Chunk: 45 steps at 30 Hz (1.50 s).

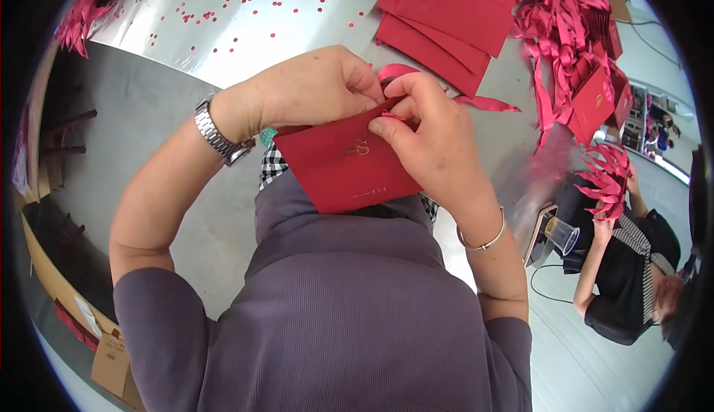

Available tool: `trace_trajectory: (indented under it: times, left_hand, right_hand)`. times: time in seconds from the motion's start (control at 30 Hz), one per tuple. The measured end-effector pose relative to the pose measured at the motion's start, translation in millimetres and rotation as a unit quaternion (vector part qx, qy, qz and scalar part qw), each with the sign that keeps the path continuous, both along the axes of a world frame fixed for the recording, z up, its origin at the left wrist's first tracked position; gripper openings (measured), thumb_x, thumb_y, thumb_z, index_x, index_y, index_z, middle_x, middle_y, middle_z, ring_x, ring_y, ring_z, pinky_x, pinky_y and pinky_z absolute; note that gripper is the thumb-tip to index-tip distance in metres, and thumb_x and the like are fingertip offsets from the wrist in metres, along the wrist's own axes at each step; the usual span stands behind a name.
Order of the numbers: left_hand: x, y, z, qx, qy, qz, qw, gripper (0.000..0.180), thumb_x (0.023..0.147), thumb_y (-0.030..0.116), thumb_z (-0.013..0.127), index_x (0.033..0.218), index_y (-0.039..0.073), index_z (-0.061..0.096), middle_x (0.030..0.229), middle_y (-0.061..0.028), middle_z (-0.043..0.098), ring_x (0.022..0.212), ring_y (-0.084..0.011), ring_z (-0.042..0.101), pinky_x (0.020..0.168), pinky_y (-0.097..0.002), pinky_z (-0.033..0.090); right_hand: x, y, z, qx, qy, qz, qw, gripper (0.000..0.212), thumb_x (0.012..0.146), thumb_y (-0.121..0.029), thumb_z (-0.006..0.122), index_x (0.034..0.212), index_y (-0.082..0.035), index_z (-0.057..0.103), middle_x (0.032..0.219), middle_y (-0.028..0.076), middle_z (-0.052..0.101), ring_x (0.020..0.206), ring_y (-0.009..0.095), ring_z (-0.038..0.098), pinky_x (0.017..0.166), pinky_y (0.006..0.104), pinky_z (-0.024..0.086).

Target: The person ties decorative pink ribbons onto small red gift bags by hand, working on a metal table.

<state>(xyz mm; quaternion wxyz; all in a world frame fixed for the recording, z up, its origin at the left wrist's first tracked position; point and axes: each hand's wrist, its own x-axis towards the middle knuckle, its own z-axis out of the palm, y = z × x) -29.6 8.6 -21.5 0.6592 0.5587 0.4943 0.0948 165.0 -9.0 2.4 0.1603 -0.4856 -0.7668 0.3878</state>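
A red paper gift bag (338, 163) with a gold emblem is held up in front of my waist, its mouth tilted toward my hands. My left hand (316, 92) reaches over the mouth, its closed fingertips at the rim and partly hidden behind it. On the other side of the rim, my right hand (435, 140) has thumb and forefinger pinched on a short end of red ribbon at the bag's face. A red ribbon loop (394, 71) rises between the two hands, beyond the rim. What the left fingertips touch inside the bag is hidden.
Flat red bags (450, 21) are stacked on the pale table (297, 51), near scattered red paper dots. Bags with tangled ribbons (561, 33) pile up at the right. A co-worker (632, 263) there holds a ribbon bunch (606, 181) near a clear plastic cup (561, 235).
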Motion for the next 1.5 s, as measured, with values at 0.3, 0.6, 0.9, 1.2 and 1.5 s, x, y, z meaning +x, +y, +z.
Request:
trace_trajectory:
  times: [0.3, 0.6, 0.9, 1.2, 1.5]
  left_hand:
    - [-6.7, -14.6, -10.4, 0.180, 0.096, 0.303, 0.931, 0.018, 0.085, 0.014, 0.058, 0.086, -0.002, 0.067, 0.066, -0.0128, 0.066, 0.061, -0.0210, 0.067, 0.059, -0.0359, 0.052]
    - [-39.8, -24.6, -14.9, 0.341, 0.157, 0.440, 0.815, 0.035, 0.084, 0.019, 0.068, 0.114, 0.001, 0.065, 0.098, -0.0126, 0.069, 0.079, -0.0222, 0.066, 0.070, -0.0321, 0.051]
    - [-5.9, -81.5, -14.2, 0.422, 0.148, 0.191, 0.874, 0.024, 0.072, 0.003, 0.071, 0.096, 0.002, 0.066, 0.092, -0.0099, 0.063, 0.086, -0.0300, 0.058, 0.075, -0.0396, 0.049]
    - [-3.3, -75.8, -2.1, 0.341, 0.137, 0.204, 0.907, 0.016, 0.076, 0.002, 0.067, 0.088, 0.002, 0.058, 0.085, -0.0108, 0.060, 0.083, -0.0279, 0.057, 0.074, -0.0365, 0.047]
    - [16.0, -57.2, 6.0, 0.228, 0.005, 0.245, 0.942, 0.012, 0.080, 0.003, 0.065, 0.089, -0.001, 0.058, 0.082, -0.0097, 0.061, 0.074, -0.0172, 0.059, 0.067, -0.0302, 0.048]
  right_hand:
    - [9.4, 1.5, -14.7, 0.013, -0.060, 0.015, 0.998, 0.046, 0.077, -0.023, 0.073, 0.114, -0.005, 0.053, 0.077, 0.012, 0.067, 0.073, 0.034, 0.066, 0.066, 0.0421, 0.050]
    - [11.6, 2.9, -11.2, 0.032, -0.091, 0.048, 0.994, 0.046, 0.079, -0.020, 0.070, 0.118, -0.005, 0.051, 0.079, 0.015, 0.067, 0.074, 0.037, 0.065, 0.066, 0.0447, 0.050]
    - [42.2, -5.6, 12.1, 0.011, -0.095, 0.051, 0.994, 0.056, 0.077, -0.020, 0.072, 0.128, -0.008, 0.051, 0.077, 0.015, 0.066, 0.072, 0.038, 0.064, 0.065, 0.0427, 0.050]
    - [150.5, -55.5, 29.2, -0.186, 0.071, -0.086, 0.976, 0.057, 0.064, -0.007, 0.077, 0.120, -0.002, 0.063, 0.064, 0.004, 0.062, 0.061, 0.012, 0.060, 0.058, 0.0251, 0.044]
    - [110.7, -92.4, 49.4, -0.081, 0.464, -0.078, 0.879, 0.049, 0.074, -0.017, 0.080, 0.114, 0.005, 0.064, 0.081, 0.018, 0.066, 0.070, 0.023, 0.065, 0.057, 0.0299, 0.049]
